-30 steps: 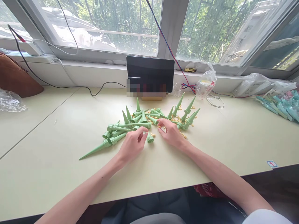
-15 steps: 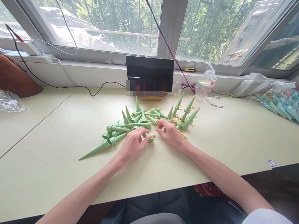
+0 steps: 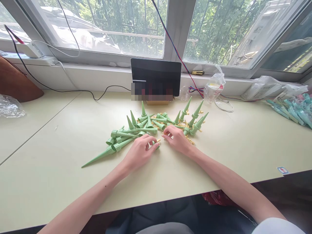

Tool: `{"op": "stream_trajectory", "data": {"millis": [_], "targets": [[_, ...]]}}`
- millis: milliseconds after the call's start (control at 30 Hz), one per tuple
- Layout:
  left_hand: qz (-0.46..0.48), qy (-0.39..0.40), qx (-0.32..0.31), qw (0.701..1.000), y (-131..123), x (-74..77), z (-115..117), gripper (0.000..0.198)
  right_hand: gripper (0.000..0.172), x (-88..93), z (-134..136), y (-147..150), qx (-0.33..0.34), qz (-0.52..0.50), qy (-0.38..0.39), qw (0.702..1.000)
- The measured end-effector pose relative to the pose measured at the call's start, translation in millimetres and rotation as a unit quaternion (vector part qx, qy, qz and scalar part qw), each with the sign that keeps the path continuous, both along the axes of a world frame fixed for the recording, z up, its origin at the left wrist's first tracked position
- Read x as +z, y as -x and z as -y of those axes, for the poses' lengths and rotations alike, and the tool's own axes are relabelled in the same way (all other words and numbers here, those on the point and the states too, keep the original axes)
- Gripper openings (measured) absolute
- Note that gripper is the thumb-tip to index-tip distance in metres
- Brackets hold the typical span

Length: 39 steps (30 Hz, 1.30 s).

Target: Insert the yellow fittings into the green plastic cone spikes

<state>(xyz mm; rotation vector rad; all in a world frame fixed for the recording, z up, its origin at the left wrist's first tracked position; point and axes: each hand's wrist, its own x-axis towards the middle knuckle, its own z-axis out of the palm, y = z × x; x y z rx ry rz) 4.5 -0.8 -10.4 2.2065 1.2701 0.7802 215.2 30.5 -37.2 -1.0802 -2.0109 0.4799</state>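
Note:
A heap of green plastic cone spikes (image 3: 136, 130) lies on the pale table (image 3: 73, 156), mixed with small yellow valve pieces (image 3: 190, 140). My left hand (image 3: 138, 152) has its fingers curled over a small green cap with a yellow valve (image 3: 157, 144), closed on it at the heap's front edge. My right hand (image 3: 177, 139) rests palm down just right of it, fingertips pinched among the yellow pieces; what they hold is hidden. One long green spike (image 3: 97, 157) points out to the left front.
A dark tablet (image 3: 156, 79) stands propped behind the heap against the window sill. A plastic bag with a cup (image 3: 215, 86) and cables (image 3: 224, 105) lie at the back right. Teal parts (image 3: 292, 110) pile at the far right; a brown cushion (image 3: 17, 79) sits at the far left.
My left hand's fingers have closed over the small green cap that lay free beside them. My right hand has shifted slightly left toward it.

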Motion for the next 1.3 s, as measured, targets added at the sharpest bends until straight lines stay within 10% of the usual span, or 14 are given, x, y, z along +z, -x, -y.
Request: {"op": "stream_trajectory", "data": {"millis": [1300], "targets": [[0.031, 0.092, -0.015, 0.995, -3.0, 3.8, 4.4, 0.029, 0.013, -5.7, -1.9, 1.6, 0.018, 0.000, -0.039, 0.999]]}}
